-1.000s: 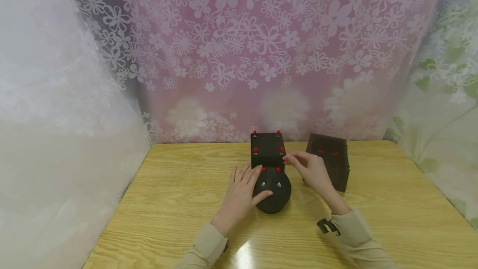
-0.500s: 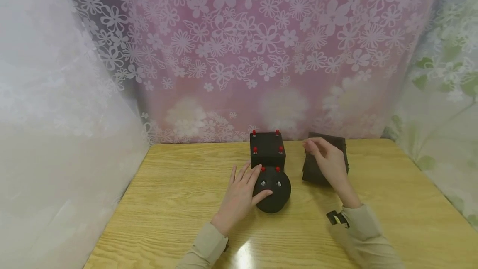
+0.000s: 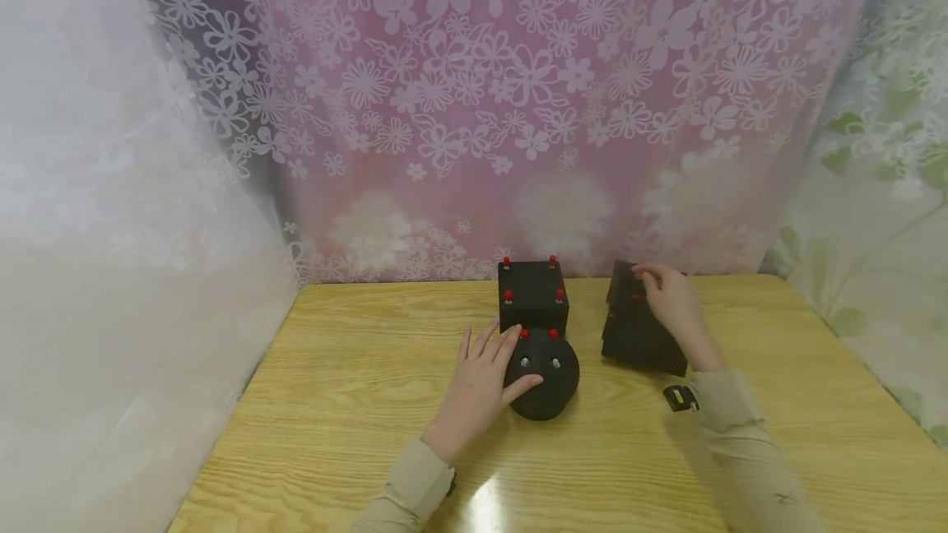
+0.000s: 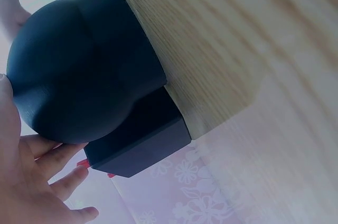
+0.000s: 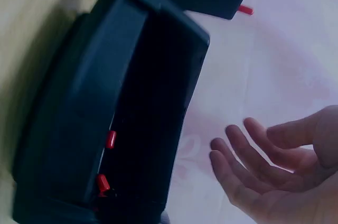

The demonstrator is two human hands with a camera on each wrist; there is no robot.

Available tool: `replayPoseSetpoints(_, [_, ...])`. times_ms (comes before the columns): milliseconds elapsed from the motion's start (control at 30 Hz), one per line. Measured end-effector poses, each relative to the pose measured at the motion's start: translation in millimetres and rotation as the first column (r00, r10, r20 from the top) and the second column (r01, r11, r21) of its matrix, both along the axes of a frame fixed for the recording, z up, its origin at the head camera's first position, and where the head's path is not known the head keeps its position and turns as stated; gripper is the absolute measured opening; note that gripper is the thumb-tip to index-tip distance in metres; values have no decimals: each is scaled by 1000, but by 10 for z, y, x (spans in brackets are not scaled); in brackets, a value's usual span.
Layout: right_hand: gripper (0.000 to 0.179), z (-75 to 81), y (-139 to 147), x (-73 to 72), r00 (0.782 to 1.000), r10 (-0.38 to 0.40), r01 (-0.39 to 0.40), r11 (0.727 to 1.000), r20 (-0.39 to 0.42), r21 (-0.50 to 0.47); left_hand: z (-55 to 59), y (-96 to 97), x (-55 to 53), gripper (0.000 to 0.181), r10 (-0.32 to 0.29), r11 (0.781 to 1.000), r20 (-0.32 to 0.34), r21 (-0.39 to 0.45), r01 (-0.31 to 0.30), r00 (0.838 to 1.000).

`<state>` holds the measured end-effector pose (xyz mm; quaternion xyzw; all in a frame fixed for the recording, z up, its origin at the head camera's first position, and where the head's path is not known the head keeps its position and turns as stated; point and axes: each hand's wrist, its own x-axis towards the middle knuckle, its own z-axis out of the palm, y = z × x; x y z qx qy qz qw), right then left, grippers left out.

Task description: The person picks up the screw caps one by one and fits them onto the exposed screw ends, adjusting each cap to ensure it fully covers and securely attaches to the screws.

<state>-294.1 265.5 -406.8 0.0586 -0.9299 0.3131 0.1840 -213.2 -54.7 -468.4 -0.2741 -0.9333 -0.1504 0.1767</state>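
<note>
A black body with a rounded front (image 3: 548, 397) and a box-shaped rear part (image 3: 532, 282) stands on the table, carrying several small red-capped pegs on top. Its round front bears two silvery studs (image 3: 555, 363). My left hand (image 3: 474, 385) rests on the left side of the round part, fingers spread, thumb over its top. To the right stands a black open-topped bin (image 3: 644, 340). Over it hovers my right hand (image 3: 672, 307), fingers loosely bent, nothing seen between them. In the right wrist view, two small red caps (image 5: 111, 139) lie inside the bin (image 5: 68, 129).
The wooden table (image 3: 355, 385) carries both black things near its back edge. Behind it hangs a pink flowered curtain (image 3: 444, 105), with pale sheets at both sides. A dark wrist device (image 3: 680, 398) sits by the right sleeve.
My right hand has moved right, from beside the black body's right edge to above the bin. My left hand stays on the round part.
</note>
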Motion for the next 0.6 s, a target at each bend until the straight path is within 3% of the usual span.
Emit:
replayPoseSetpoints(333, [30, 62, 88, -365, 983, 56, -91, 976, 174, 198, -13, -10, -14, 80, 1, 1000, -19, 2, -1, 1000])
replayPoseSetpoints(600, [28, -14, 153, -614, 943, 112, -225, 907, 312, 356, -27, -16, -29, 80, -3, 1000, -39, 6, 3, 999])
